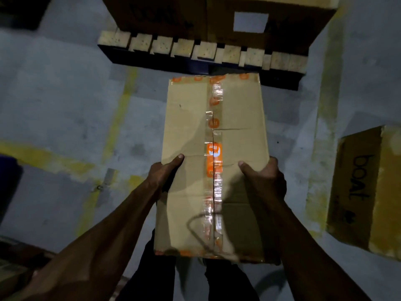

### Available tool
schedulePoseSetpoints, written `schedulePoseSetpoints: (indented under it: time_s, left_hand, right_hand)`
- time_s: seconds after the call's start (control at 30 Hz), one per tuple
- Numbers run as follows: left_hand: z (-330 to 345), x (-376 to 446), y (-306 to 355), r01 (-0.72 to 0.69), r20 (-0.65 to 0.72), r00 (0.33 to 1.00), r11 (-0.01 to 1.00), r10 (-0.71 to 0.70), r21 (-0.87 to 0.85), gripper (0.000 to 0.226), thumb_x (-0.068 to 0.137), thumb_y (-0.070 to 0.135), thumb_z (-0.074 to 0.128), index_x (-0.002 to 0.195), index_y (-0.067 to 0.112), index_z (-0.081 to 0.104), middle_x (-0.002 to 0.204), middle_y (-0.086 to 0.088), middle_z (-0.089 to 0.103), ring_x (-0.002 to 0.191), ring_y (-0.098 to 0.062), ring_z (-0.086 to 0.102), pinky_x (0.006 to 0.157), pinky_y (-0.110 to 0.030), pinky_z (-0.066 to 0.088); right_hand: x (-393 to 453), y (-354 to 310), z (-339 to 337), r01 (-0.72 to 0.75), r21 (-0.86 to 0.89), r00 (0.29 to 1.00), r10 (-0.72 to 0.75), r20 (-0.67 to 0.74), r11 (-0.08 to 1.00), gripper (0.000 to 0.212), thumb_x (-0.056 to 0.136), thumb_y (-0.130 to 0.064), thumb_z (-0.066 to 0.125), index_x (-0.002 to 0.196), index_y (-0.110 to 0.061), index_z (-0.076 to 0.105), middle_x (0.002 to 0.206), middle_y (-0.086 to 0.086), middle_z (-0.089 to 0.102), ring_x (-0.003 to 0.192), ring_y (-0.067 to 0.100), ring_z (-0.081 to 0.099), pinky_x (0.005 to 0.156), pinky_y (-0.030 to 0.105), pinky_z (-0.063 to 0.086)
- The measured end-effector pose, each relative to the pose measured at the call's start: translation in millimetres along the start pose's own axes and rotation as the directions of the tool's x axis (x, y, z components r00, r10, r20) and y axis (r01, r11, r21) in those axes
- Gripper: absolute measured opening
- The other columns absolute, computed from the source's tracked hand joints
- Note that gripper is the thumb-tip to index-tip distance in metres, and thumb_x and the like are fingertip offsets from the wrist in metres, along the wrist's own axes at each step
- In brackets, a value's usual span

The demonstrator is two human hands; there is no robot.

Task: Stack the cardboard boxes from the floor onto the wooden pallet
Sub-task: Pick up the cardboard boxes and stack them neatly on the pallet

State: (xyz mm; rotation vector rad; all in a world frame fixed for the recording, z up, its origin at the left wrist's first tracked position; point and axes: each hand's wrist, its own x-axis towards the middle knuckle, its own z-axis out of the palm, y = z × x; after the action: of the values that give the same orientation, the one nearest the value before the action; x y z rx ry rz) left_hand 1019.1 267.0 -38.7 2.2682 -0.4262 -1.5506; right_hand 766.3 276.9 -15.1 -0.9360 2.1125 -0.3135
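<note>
Both hands grip the taped cardboard box (pixel 214 166): left hand (pixel 165 172) and right hand (pixel 264 179) clasp opposite sides, thumbs on top. The wooden pallet (pixel 204 51) lies just beyond it.

Both forearms bare to frame edge, no sleeves in view. Left hand (pixel 166 170) & right hand (pixel 263 177): no gloves, no rings or watch seen; short nails on thumbs. Legs in dark trousers (pixel 152 276), prob. black. Footwear too dim to make out.
</note>
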Motion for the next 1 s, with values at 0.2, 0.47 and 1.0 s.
schedulePoseSetpoints:
  time_s: [0.2,0.47,1.0]
  left_hand:
    - [-95,-36,35,-0.090,-0.125,0.987,0.989,0.105,0.120,0.129,0.051,0.090,0.069,0.127,-0.013,0.053,0.128,-0.035,0.058,0.109,-0.049,0.063,0.087,-0.048,0.055]
    - [-251,-76,105,-0.288,-0.144,0.931,0.918,0.335,0.271,0.088,0.058,0.093,0.057,0.104,0.019,0.071,0.100,-0.004,0.072,0.092,-0.030,0.066,0.079,-0.037,0.054]
    - [-473,-108,179,-0.437,-0.506,0.729,0.883,0.460,0.172,0.067,0.069,0.083,0.055,0.099,0.024,0.070,0.099,-0.004,0.072,0.092,-0.034,0.065,0.079,-0.039,0.053]
  right_hand:
    - [-59,-93,-4,0.061,-0.095,0.998,-0.058,0.031,0.994,0.079,0.084,-0.063,0.064,0.138,-0.010,0.039,0.131,0.016,0.056,0.118,0.039,0.055,0.089,0.038,0.046]
    - [-156,-228,21,0.149,-0.073,0.979,-0.157,-0.126,0.986,0.081,0.080,-0.070,0.062,0.134,-0.013,0.043,0.128,0.013,0.059,0.115,0.037,0.058,0.093,0.043,0.047]
    - [-242,-460,86,0.542,0.006,0.835,-0.539,-0.110,0.840,0.066,0.079,-0.068,0.063,0.125,-0.022,0.052,0.116,0.005,0.066,0.107,0.033,0.061,0.090,0.042,0.050]
